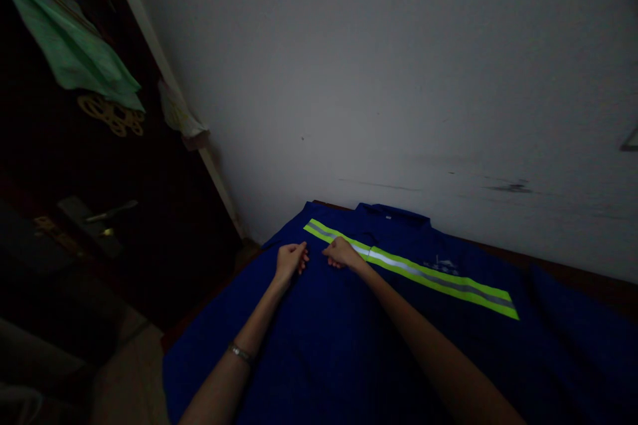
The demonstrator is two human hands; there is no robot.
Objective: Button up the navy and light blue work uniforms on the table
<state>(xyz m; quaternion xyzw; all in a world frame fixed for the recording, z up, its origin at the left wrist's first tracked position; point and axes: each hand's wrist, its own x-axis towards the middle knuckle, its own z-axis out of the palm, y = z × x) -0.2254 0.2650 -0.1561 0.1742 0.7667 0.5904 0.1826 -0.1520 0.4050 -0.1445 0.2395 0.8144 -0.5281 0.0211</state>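
Note:
A dark blue work jacket (319, 332) lies spread out in front of me, its collar (393, 214) toward the wall. Across its chest runs a yellow-green reflective strip (438, 281) with a silver middle band. My left hand (290, 261) is closed in a pinch over the jacket's left part, just below the strip's left end. Close by on the right, my right hand (341, 253) also pinches, its fingers pointing left and its back overlapping the strip. A small gap separates the two hands. Whether cloth is between the fingertips is too dark to tell.
A pale wall (379, 93) rises behind the jacket. On the left stands a dark door (164, 226) with a metal handle (110, 211) and a green cloth (80, 46) hanging on it. Tiled floor (134, 372) shows at lower left. A white print (441, 267) marks the jacket's chest.

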